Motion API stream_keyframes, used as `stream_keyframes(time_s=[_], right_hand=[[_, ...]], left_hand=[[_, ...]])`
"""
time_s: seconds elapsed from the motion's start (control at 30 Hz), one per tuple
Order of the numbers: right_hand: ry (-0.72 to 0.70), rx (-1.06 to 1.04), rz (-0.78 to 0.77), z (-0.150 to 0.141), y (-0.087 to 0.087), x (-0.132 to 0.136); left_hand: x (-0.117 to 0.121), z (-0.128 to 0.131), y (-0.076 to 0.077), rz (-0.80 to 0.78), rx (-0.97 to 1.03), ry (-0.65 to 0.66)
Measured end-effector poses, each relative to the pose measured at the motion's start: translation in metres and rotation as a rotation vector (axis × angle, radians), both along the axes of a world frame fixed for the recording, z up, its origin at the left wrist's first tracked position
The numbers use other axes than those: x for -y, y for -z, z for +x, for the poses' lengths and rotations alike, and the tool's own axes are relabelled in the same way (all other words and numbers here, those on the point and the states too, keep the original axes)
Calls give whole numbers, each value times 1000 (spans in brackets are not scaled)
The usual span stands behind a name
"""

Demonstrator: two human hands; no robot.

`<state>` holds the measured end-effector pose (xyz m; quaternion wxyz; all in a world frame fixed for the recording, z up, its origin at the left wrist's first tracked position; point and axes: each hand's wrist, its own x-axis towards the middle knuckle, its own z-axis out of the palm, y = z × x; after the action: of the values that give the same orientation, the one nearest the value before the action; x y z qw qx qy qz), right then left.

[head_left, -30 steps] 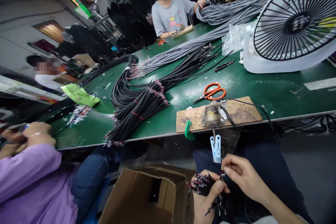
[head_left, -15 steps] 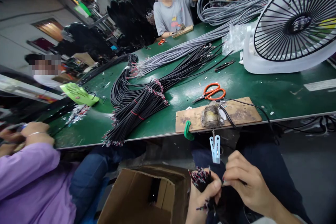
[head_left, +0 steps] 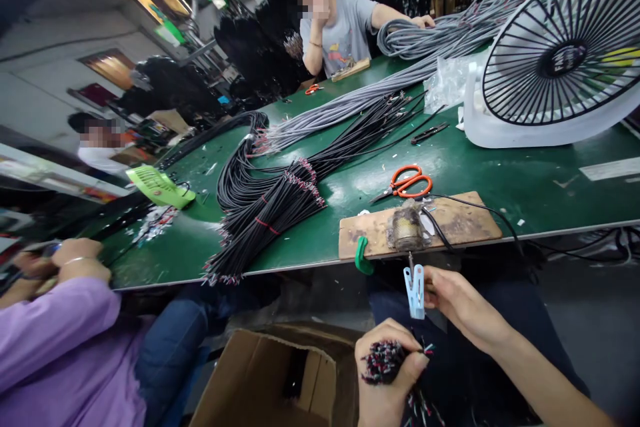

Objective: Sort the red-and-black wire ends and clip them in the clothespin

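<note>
My left hand (head_left: 386, 377) is closed round a bunch of black wires (head_left: 381, 360) with red and white stripped ends, held low over my lap. My right hand (head_left: 457, 303) is raised beside the pale blue clothes peg (head_left: 415, 289) that hangs under the table edge, fingers pinched near it; what they hold is too small to make out. Above the peg a wooden board (head_left: 460, 220) with a small metal block (head_left: 406, 229) is fixed to the table edge by a green clamp (head_left: 361, 255).
Orange scissors (head_left: 407, 182) lie behind the board on the green table (head_left: 540, 180). Bundles of black cables (head_left: 265, 213) and grey cables (head_left: 350, 103) cross the table. A fan (head_left: 555, 57) stands right. An open cardboard box (head_left: 280, 380) sits below. A person in purple (head_left: 60, 340) sits left; two more work farther back.
My right hand has risen from the wire bunch to the hanging peg. My left hand has sunk a little with the bunch. The person at the far end lowered the grey cables.
</note>
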<state>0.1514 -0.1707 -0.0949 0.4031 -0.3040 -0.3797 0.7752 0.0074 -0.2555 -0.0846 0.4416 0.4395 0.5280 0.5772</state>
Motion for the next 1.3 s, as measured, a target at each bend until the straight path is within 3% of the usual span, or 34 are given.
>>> stream_keyframes(time_s=[0.13, 0.27, 0.47, 0.63, 0.8, 0.93, 1.1, 1.3], right_hand=[[-23, -42, -70, -14, -10, -8], [0, -140, -110, -19, -8, -5], [-49, -287, -185, -20, 9, -3], [16, -273, -235, -8, 33, -3], [58, 17, -30, 20, 38, 8], [46, 248, 222, 28, 22, 23], [15, 409, 538, 21, -1, 32], [64, 449, 563, 19, 1, 32]], left_hand=[[-6, -1, -1, 45, -25, -57], [-14, 0, 4, 6, -6, -57], [-18, 3, 11, -58, 29, -57], [-16, 3, 3, -65, -15, -54], [-11, 1, 2, -49, -4, -20], [-2, 3, 15, -129, 15, 62], [6, 10, 18, -230, -205, 49], [12, 10, 21, -197, 24, -118]])
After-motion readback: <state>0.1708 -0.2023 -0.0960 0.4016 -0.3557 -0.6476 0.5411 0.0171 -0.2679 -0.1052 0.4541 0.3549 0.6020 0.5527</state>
